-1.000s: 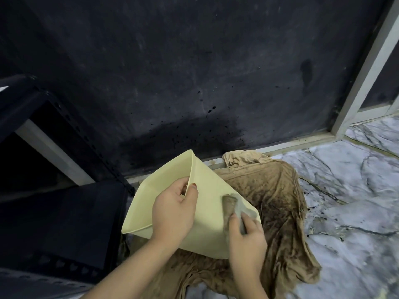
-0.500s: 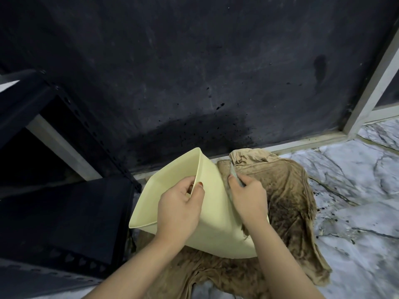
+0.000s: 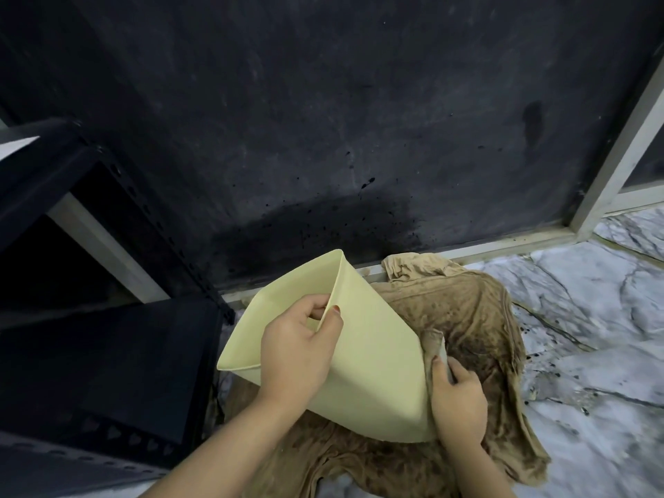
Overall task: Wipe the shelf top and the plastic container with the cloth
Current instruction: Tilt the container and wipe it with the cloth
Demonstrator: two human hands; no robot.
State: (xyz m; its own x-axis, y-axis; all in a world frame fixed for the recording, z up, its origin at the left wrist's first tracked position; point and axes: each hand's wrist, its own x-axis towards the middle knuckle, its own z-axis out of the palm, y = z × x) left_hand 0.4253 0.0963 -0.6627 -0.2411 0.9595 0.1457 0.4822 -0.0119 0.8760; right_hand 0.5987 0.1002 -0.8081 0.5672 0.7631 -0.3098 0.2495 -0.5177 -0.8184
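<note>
A pale yellow plastic container (image 3: 373, 361) lies tilted on its side, its open mouth facing left. My left hand (image 3: 300, 348) pinches its upper rim, thumb outside and fingers inside. At the container's lower right side, my right hand (image 3: 458, 398) presses a bunched part of the dirty brown cloth (image 3: 478, 318) against the wall. The rest of the cloth is spread on the floor under and behind the container. A black metal shelf (image 3: 104, 357) stands at the left.
A dark, stained wall panel (image 3: 323, 120) rises right behind the container. A pale metal frame (image 3: 618, 152) runs along its base and up the right side. Grey marble floor (image 3: 589, 354) with dark specks lies to the right.
My right hand has slid with the cloth from the container's upper edge down to its lower right side. The left hand keeps its grip on the rim.
</note>
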